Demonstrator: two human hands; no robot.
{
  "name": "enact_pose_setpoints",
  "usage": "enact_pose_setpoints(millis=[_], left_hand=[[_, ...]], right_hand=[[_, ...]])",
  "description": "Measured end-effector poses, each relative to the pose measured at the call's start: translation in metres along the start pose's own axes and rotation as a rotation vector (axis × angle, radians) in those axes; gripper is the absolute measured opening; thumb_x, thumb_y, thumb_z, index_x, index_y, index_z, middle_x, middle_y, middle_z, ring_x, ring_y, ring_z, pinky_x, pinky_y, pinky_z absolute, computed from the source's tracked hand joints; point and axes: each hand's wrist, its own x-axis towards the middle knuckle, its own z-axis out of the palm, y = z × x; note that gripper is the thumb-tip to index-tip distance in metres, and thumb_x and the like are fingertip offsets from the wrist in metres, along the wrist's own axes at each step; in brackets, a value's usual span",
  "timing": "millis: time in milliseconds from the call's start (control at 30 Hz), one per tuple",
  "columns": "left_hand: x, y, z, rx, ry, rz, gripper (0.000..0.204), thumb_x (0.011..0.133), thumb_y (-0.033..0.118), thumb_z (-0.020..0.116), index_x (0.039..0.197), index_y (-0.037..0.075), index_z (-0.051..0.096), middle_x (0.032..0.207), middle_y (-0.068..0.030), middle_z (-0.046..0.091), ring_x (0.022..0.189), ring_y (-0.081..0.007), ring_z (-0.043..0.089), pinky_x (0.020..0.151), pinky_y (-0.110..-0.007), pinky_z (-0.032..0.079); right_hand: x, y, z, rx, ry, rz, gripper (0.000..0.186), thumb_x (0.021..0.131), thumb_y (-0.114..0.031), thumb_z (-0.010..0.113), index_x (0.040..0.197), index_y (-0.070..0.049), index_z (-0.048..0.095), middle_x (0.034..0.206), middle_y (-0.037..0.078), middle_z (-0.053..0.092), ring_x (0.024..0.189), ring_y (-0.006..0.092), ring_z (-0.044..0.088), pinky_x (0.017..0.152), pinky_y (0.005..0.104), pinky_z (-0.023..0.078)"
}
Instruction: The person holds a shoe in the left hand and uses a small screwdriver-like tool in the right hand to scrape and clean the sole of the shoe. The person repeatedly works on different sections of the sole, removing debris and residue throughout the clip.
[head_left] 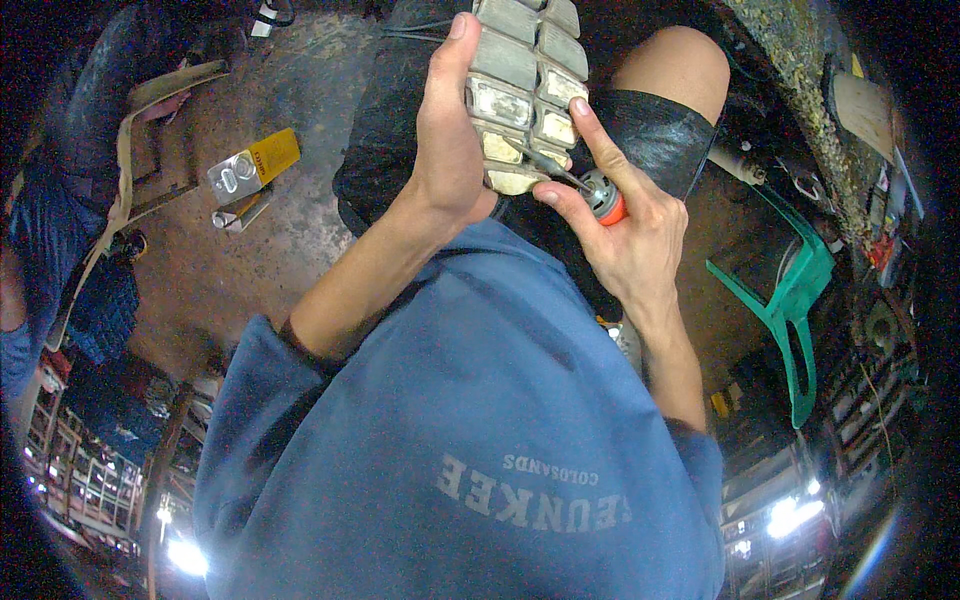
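My left hand [447, 150] grips a segmented piece [505, 60] along its left side, thumb stretched up its edge. The piece has two columns of chunky grey blocks; those nearer me show pale yellowish, worn faces. My right hand [635, 215] holds a handheld rotary tool [602, 195] with a grey slotted nose and an orange ring. From it a thin bit [545, 160] slants up-left across the yellowish blocks; whether its tip touches cannot be told. The right index fingertip rests on the piece's right edge, the thumb tip by its lower end. Most of the tool is hidden beneath the hand.
A yellow and silver box [255, 165] lies on the dark floor [290, 80] at the left, beside a small metallic item [242, 212]. At the right is a green plastic chair part [790, 290]. My bare knee [675, 70] rises beyond my right hand.
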Motion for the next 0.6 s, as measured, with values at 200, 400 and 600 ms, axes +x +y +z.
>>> enact_pose_setpoints(millis=[200,400,600], left_hand=[[0.000,-0.002,0.001,-0.043,0.018,-0.011,0.070,0.117,0.055,0.036,0.146,-0.004,0.058,0.126,-0.0182,0.073,0.110,-0.0294,0.074,0.097,-0.042,0.061],[0.000,-0.002,0.002,-0.082,0.017,-0.016,0.070,0.116,0.057,0.037,0.147,-0.003,0.058,0.125,-0.0172,0.072,0.109,-0.0288,0.074,0.095,-0.042,0.062],[0.002,-0.002,0.001,-0.071,-0.009,0.013,0.070,0.116,0.056,0.037,0.147,-0.003,0.057,0.125,-0.0170,0.072,0.110,-0.0286,0.073,0.096,-0.041,0.061]], right_hand=[[-0.002,-0.001,0.001,-0.026,0.006,0.020,0.080,0.086,-0.049,0.092,0.159,-0.031,0.064,0.109,0.017,0.084,0.094,0.0332,0.083,0.082,0.0436,0.064],[0.001,0.005,0.012,0.004,0.105,-0.059,0.083,0.085,-0.068,0.085,0.160,-0.041,0.060,0.077,0.011,0.073,0.065,0.0330,0.074,0.061,0.0488,0.059],[-0.001,0.010,0.013,-0.034,0.087,-0.068,0.084,0.086,-0.068,0.084,0.161,-0.042,0.059,0.076,0.011,0.072,0.065,0.0333,0.074,0.061,0.0491,0.059]])
